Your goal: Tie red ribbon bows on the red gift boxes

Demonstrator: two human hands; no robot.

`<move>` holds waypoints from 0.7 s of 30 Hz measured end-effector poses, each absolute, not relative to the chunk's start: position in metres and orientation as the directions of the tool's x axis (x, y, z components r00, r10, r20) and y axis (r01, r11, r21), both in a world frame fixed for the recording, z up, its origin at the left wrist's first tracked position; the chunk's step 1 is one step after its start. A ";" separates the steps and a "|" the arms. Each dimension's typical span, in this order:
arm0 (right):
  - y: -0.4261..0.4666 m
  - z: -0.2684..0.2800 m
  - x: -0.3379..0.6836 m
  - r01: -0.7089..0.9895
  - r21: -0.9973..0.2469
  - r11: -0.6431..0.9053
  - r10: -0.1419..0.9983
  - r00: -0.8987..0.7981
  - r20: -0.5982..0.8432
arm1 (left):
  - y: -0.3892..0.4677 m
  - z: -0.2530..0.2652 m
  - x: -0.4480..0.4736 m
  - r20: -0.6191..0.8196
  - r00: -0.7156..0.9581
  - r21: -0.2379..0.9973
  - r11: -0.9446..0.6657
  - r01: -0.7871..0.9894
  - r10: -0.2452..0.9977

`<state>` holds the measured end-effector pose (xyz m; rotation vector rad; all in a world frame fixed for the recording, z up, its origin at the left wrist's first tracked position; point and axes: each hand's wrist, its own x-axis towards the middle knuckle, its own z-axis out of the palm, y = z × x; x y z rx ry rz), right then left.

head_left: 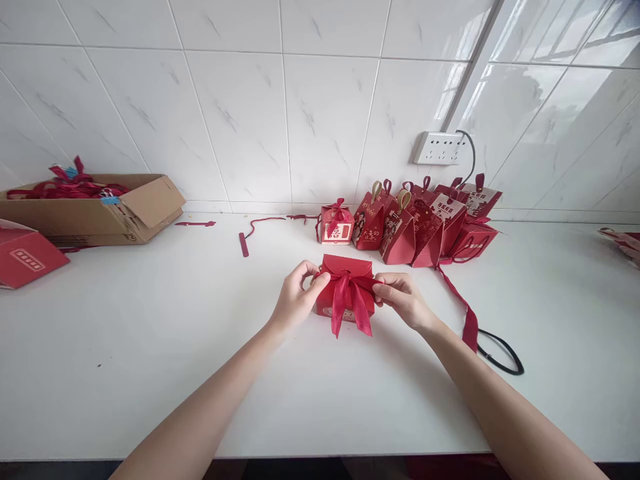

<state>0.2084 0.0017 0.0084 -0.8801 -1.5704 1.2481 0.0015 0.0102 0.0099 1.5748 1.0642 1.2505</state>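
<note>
Closest to the camera, two bare forearms (200,400) slanting in from the bottom edge over a white desk (280,413). A little beyond, far to the left, a few dark specks (99,365); to the right, near the right forearm, a black cord loop (516,365) just beside the end of a wide red ribbon (470,327), stretching back toward a cluster of boxes.

At the middle of the desk, both hands grasping: left hand (296,297) pinching the left side of a red bow (341,307) between thumb and fingers, right hand (406,300) likewise pinching the right side. Between them, under the bow, a red gift box (347,263) resting on the desk, with two ribbon tails hanging down over the printed front.

Farther left, a larger red box (30,260), cut off by the picture's edge. Behind the gift box, a small bow-tied box (337,230), then to its right the cluster of red boxes (400,243), several topped with ribbon loops. To the left, a thin cord with a flat red tab (243,245), and a cardboard box (150,210) full of tangled red ribbons (70,189). Farthest back, a power socket (440,148) on a white tiled wall (230,100).
</note>
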 end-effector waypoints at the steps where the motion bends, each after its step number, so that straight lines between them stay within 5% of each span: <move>1: 0.004 0.007 0.210 -0.024 -0.976 0.216 0.921 -0.327 0.212 | 0.010 0.008 0.003 0.254 0.133 0.958 -0.268 0.103 0.958; 13: 0.009 0.001 0.207 -0.160 -0.967 0.199 0.964 -0.147 0.222 | 0.010 0.000 0.009 0.273 -0.012 0.961 -0.273 -0.045 0.962; 17: 0.004 0.002 0.205 -0.049 -0.943 0.330 0.929 -0.164 0.333 | 0.012 -0.004 0.008 0.445 -0.087 0.894 -0.448 -0.006 0.891; 21: 0.009 0.000 0.207 -0.026 -0.961 0.274 0.933 -0.234 0.272 | 0.017 -0.009 0.007 0.374 -0.068 0.927 -0.371 0.054 0.925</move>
